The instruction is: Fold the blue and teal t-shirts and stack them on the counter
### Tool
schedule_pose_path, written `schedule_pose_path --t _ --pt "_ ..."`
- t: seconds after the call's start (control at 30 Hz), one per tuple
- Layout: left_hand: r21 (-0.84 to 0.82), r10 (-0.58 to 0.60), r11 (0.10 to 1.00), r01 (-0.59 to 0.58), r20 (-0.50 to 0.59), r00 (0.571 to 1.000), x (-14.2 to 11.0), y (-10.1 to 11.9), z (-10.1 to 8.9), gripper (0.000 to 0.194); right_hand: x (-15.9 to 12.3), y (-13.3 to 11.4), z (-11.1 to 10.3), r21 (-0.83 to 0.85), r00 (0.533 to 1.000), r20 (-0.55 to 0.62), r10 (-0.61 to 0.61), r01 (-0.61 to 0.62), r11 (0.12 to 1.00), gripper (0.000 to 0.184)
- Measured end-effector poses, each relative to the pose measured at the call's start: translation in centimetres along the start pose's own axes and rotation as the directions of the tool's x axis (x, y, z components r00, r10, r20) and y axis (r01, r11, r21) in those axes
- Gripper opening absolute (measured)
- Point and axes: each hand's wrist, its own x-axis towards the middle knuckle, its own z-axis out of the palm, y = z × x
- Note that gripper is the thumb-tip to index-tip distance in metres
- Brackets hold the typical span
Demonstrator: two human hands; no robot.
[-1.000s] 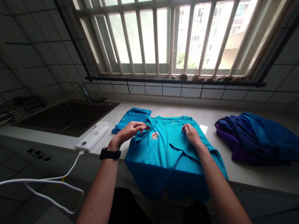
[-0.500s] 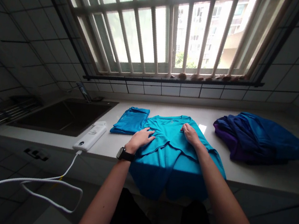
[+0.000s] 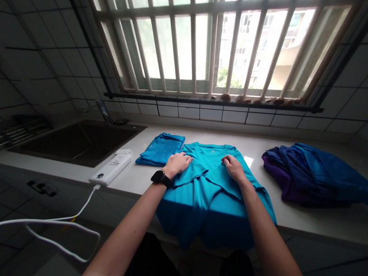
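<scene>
Countertop (image 3: pixel 318 222), left hand (image 3: pixel 176 165), right hand (image 3: pixel 233 167) on T-shirt (image 3: pixel 220 215)

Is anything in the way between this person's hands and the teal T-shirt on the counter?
Nothing visible: the left hand and right hand both rest directly on the teal T-shirt, with no object between them.

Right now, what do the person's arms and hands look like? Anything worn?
Both forearms are bare, with no sleeves or gloves in view. The left hand has a black watch on a black strap at the wrist. The right hand shows no watch or band.
</scene>
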Motion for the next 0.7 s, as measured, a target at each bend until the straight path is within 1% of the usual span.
schedule_pose_path --t 0.07,0.13,0.2,0.27,0.3,0.37,0.47,0.53,0.63,0.7 --pt "0.033 -0.042 0.999 0.042 -0.023 0.999 0.5 0.4 -0.4 0.044 -0.2 -0.1 -0.1 -0.057 1.0 -0.012 -0.006 0.006 0.998 0.036" --pt "0.053 -0.078 0.995 0.082 -0.067 0.995 1.0 0.5 -0.4 0.039 -0.5 -0.2 -0.1 -0.167 0.999 -0.04 0.031 -0.037 0.985 0.039" --pt "0.026 -0.101 0.994 0.106 -0.137 0.985 1.5 0.4 -0.1 0.037 -0.9 -0.3 -0.1 -0.293 0.986 -0.088 0.144 -0.164 0.942 0.045" --pt "-0.039 -0.118 0.993 0.113 -0.193 0.974 1.9 0.0 0.6 0.035 -1.1 -0.3 0.0 -0.39 0.958 -0.116 0.262 -0.287 0.875 0.052" --pt "-0.076 -0.125 0.991 0.111 -0.208 0.97 2.2 -0.3 1.0 0.033 -1.2 -0.4 0.1 -0.425 0.948 -0.112 0.298 -0.317 0.848 0.054" --pt "-0.147 -0.129 0.984 0.098 -0.217 0.968 2.7 -0.8 1.7 0.029 -1.2 -0.4 0.3 -0.473 0.941 -0.087 0.326 -0.328 0.818 0.056" --pt "-0.26 -0.122 0.964 0.062 -0.222 0.967 3.3 -1.7 2.4 0.028 -0.6 -0.2 0.4 -0.501 0.941 -0.087 0.326 -0.324 0.802 0.057" --pt "-0.346 -0.125 0.938 0.031 -0.253 0.959 3.7 -2.3 2.7 0.03 0.1 0.3 0.2 -0.496 0.949 -0.104 0.298 -0.31 0.811 0.054" --pt "-0.459 -0.148 0.888 -0.03 -0.348 0.926 4.1 -3.0 3.3 0.032 1.3 1.3 -0.4 -0.458 0.967 -0.181 0.177 -0.242 0.855 0.047" --pt "-0.507 -0.167 0.859 -0.069 -0.406 0.898 4.3 -3.4 3.7 0.032 2.0 2.1 -1.0 -0.38 0.963 -0.253 0.092 -0.186 0.906 0.043"
